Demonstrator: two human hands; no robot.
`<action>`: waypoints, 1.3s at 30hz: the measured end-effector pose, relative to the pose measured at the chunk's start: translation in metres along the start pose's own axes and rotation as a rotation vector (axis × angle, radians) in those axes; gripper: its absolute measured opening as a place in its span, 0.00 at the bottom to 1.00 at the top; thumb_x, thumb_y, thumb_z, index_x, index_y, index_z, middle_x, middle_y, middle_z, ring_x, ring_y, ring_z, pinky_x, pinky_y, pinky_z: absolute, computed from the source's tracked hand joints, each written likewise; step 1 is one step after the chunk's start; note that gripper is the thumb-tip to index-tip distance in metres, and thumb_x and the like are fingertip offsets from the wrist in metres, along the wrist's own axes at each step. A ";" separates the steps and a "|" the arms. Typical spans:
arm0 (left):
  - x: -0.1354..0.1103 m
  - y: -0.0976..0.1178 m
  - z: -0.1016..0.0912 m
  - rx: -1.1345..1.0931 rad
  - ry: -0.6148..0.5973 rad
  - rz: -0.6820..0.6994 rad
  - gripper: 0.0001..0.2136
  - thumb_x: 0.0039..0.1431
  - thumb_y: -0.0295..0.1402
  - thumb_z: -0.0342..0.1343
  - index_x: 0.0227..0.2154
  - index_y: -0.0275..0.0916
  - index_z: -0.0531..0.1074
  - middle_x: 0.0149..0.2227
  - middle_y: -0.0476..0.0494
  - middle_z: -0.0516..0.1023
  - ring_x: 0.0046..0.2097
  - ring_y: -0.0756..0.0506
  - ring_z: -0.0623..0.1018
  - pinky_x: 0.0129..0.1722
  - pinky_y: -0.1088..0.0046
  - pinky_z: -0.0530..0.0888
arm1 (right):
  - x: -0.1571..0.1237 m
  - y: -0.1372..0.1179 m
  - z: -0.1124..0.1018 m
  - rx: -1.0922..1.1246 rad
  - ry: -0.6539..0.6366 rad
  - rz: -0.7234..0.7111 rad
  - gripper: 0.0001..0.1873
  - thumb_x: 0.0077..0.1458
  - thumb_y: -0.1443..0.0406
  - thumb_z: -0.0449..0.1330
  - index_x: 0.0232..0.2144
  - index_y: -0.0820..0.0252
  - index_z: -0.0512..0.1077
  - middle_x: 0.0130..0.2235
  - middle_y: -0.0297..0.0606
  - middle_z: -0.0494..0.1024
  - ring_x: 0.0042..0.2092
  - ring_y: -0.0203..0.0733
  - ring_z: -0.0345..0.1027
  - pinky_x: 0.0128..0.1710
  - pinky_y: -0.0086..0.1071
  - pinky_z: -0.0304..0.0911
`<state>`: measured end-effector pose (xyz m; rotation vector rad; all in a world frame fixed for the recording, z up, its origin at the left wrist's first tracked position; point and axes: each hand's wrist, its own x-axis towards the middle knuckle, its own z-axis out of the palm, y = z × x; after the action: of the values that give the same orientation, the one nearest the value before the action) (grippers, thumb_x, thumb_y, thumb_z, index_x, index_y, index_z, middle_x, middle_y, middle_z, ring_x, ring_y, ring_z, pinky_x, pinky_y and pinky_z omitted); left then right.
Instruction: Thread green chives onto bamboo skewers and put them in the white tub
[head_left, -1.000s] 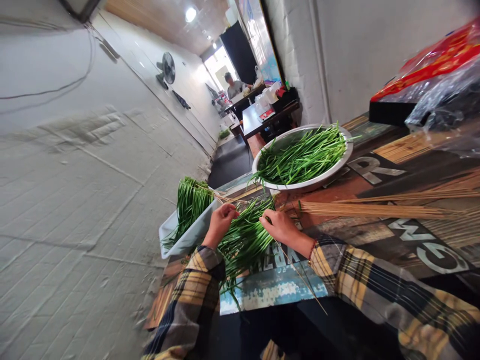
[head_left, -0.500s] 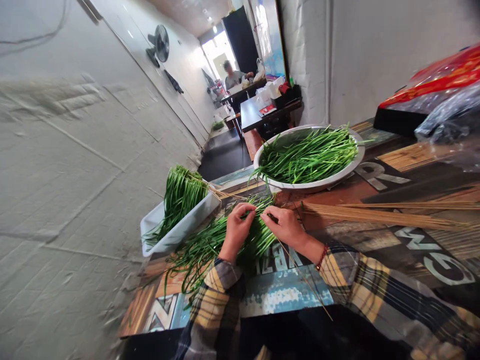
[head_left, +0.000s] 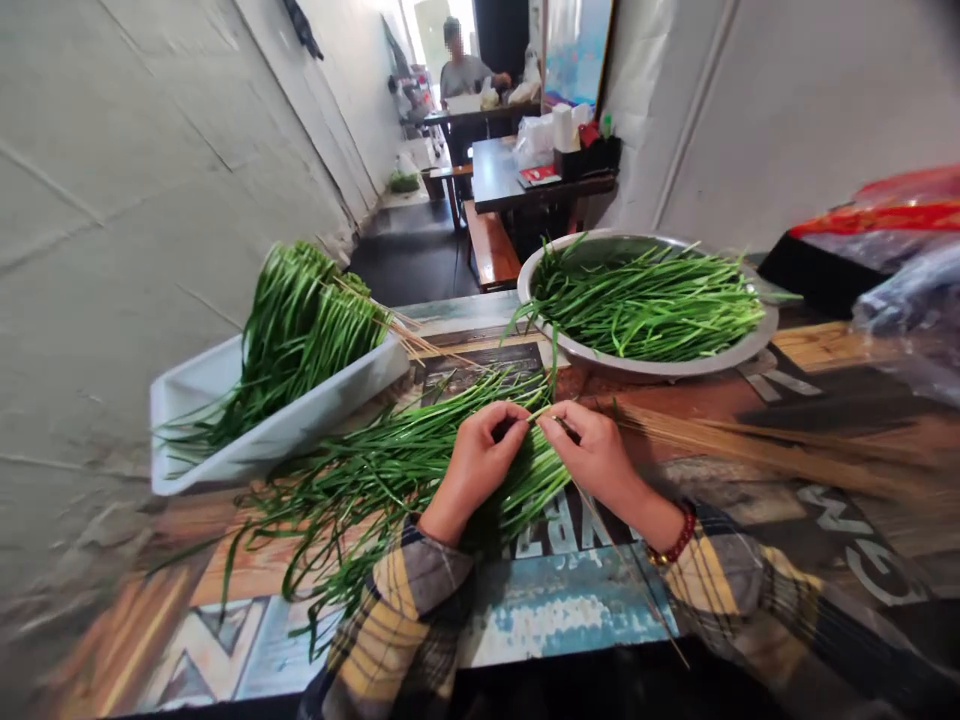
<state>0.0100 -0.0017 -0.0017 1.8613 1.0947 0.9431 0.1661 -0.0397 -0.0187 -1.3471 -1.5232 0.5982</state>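
Observation:
My left hand [head_left: 476, 465] and my right hand [head_left: 592, 450] meet over a loose heap of green chives [head_left: 375, 475] lying on the printed table [head_left: 559, 600]. Both hands have their fingers pinched together on chive stalks at the heap's right end. A thin bamboo skewer [head_left: 630, 575] runs from under my right hand toward the table's near edge. Plaid sleeves cover both forearms, and a red bead bracelet sits on my right wrist.
A white tray [head_left: 277, 425] at the left holds skewered chives. A metal basin [head_left: 652, 355] of loose chives stands behind my hands. A pile of bamboo skewers [head_left: 772, 450] lies to the right, bags [head_left: 892, 260] beyond. A person sits at a far table.
The view has swung down and left. My left hand has moved from the tray side to meet my right hand over the chives.

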 end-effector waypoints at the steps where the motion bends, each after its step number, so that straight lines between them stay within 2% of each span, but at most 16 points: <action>1: 0.000 -0.001 0.000 -0.020 0.006 0.001 0.06 0.57 0.29 0.53 0.30 0.36 0.75 0.31 0.46 0.78 0.34 0.48 0.75 0.34 0.75 0.71 | -0.001 -0.001 0.000 -0.030 0.002 -0.005 0.11 0.59 0.62 0.54 0.29 0.60 0.73 0.26 0.34 0.76 0.28 0.36 0.68 0.30 0.27 0.60; 4: -0.002 0.001 0.001 -0.060 0.037 0.008 0.05 0.56 0.28 0.54 0.29 0.37 0.75 0.30 0.47 0.78 0.33 0.48 0.75 0.34 0.75 0.71 | -0.005 -0.003 -0.001 -0.089 0.022 -0.011 0.11 0.59 0.61 0.54 0.28 0.59 0.72 0.25 0.33 0.74 0.25 0.35 0.65 0.28 0.27 0.59; 8: -0.004 0.004 0.001 -0.075 0.064 0.034 0.05 0.55 0.26 0.54 0.28 0.36 0.75 0.29 0.47 0.78 0.32 0.49 0.75 0.34 0.75 0.71 | -0.008 0.000 -0.002 -0.051 0.019 0.037 0.11 0.59 0.60 0.55 0.29 0.60 0.73 0.26 0.34 0.75 0.27 0.36 0.67 0.28 0.28 0.61; 15: -0.004 0.006 -0.001 -0.107 0.028 0.030 0.06 0.56 0.26 0.54 0.28 0.35 0.76 0.29 0.47 0.78 0.32 0.50 0.74 0.34 0.75 0.69 | -0.009 0.000 -0.003 -0.041 0.009 0.068 0.11 0.58 0.60 0.56 0.31 0.60 0.74 0.29 0.36 0.78 0.28 0.37 0.69 0.29 0.29 0.63; 27: -0.003 0.006 -0.004 -0.094 -0.003 0.048 0.06 0.57 0.26 0.54 0.29 0.34 0.76 0.29 0.47 0.76 0.33 0.49 0.74 0.35 0.75 0.69 | -0.009 -0.005 -0.004 0.032 0.012 0.014 0.10 0.58 0.63 0.56 0.33 0.60 0.77 0.31 0.38 0.81 0.30 0.39 0.73 0.31 0.30 0.67; 39: -0.002 0.008 -0.006 -0.013 0.004 0.171 0.06 0.58 0.24 0.54 0.29 0.35 0.76 0.29 0.47 0.76 0.33 0.50 0.73 0.35 0.75 0.68 | -0.006 -0.006 -0.003 0.055 0.009 0.053 0.11 0.57 0.63 0.56 0.32 0.61 0.77 0.29 0.37 0.80 0.28 0.37 0.71 0.29 0.29 0.64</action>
<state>0.0067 -0.0050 0.0070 1.9670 0.9402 1.0478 0.1655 -0.0481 -0.0140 -1.3501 -1.4569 0.6621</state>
